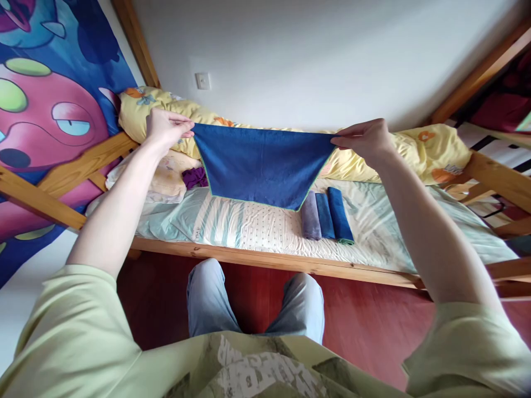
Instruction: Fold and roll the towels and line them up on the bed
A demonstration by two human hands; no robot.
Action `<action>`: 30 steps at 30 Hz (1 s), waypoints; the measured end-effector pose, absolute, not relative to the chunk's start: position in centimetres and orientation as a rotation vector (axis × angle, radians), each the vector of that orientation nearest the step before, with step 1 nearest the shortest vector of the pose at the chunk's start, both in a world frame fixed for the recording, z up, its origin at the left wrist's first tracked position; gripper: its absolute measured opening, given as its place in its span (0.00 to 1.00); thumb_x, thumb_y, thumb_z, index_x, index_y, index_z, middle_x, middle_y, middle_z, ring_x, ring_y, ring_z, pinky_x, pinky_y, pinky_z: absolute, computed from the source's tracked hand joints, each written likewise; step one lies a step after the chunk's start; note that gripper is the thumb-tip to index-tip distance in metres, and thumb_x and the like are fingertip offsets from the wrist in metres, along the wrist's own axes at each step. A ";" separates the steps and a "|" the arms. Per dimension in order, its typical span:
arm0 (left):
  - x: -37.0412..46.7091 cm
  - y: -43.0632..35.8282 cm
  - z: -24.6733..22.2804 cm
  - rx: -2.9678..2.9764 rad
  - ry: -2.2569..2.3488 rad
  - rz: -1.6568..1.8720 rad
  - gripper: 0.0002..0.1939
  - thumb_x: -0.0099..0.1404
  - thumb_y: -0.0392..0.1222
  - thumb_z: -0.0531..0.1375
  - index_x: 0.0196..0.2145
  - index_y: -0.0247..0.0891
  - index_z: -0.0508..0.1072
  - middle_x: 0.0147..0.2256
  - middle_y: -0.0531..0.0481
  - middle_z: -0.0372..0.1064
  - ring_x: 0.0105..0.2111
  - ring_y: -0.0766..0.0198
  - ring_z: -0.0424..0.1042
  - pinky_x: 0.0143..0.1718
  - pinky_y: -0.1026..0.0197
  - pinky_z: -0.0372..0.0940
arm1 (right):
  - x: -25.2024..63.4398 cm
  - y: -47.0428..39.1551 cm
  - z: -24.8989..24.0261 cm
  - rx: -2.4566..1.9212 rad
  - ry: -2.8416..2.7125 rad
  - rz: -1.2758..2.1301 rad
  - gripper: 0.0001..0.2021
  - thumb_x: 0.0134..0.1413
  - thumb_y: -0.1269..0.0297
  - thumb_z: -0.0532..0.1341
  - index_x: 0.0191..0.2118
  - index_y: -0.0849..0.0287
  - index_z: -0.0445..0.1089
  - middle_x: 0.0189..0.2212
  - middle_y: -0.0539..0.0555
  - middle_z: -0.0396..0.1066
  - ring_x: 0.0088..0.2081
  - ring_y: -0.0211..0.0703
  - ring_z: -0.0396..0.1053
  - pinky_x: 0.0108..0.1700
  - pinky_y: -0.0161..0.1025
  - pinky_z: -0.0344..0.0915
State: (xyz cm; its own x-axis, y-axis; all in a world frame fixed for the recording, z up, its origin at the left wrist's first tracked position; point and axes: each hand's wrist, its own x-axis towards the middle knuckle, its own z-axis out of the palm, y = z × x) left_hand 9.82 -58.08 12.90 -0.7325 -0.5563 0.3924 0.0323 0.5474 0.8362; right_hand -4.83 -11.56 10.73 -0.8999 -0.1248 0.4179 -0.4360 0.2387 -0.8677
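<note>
A dark blue towel (261, 163) with a thin green edge hangs spread out in the air above the bed. My left hand (168, 130) pinches its upper left corner, and my right hand (365, 141) pinches the upper right one. Below the towel's right side, rolled or folded towels lie side by side on the sheet: a grey-purple towel (311, 215), a blue towel (324, 215) and a darker blue towel (341, 214). Left of the hanging towel sits a crumpled purple cloth (194, 178).
The wooden bed frame (265, 260) runs across in front of my knees. A pale patterned sheet (257, 226) covers the mattress. Yellow bedding (431, 149) lies along the wall, with a pillow (161, 177) at the left. Wooden end rails stand on both sides.
</note>
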 end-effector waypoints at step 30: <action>25.4 -57.0 13.4 0.346 -2.736 -1.013 0.33 0.48 0.72 0.70 0.41 0.43 0.80 0.32 0.49 0.76 0.40 0.43 0.81 0.49 0.38 0.74 | 6.9 -4.2 9.3 0.822 -2.574 1.571 0.17 0.37 0.48 0.80 0.32 0.52 0.83 0.24 0.59 0.77 0.24 0.50 0.76 0.26 0.43 0.79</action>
State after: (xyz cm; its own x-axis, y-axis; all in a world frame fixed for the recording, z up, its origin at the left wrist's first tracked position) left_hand 25.35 -56.97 13.40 -0.9520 -0.2868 0.1073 -0.1477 0.7370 0.6595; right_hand 6.88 -4.25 9.30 -0.8616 -0.4253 0.2772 -0.4410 0.3566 -0.8237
